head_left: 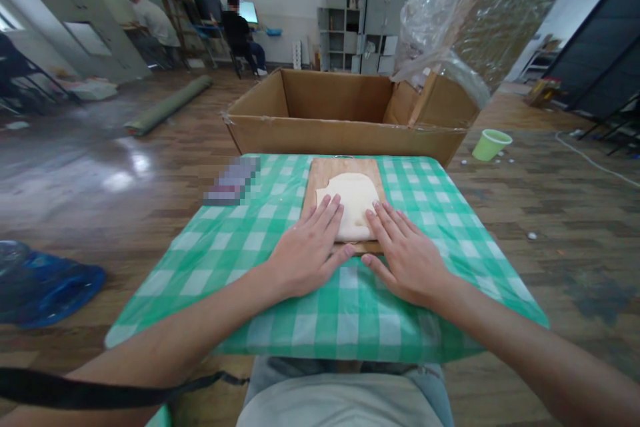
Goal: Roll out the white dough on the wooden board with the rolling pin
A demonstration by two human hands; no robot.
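Note:
A pale slab of dough (353, 199) lies on a wooden board (325, 172) in the middle of a small table covered with a green-and-white checked cloth (250, 240). My left hand (311, 247) lies flat with its fingers stretched out, the fingertips resting on the dough's near left edge. My right hand (407, 253) is flat too, fingers spread, its tips touching the dough's near right edge. Neither hand grips anything.
A large open cardboard box (345, 113) stands just behind the table, with a plastic-wrapped bundle (480, 20) leaning out of it. A green cup (491, 144) sits on the floor at right, a blue bag (45, 283) at left. Two people are far back.

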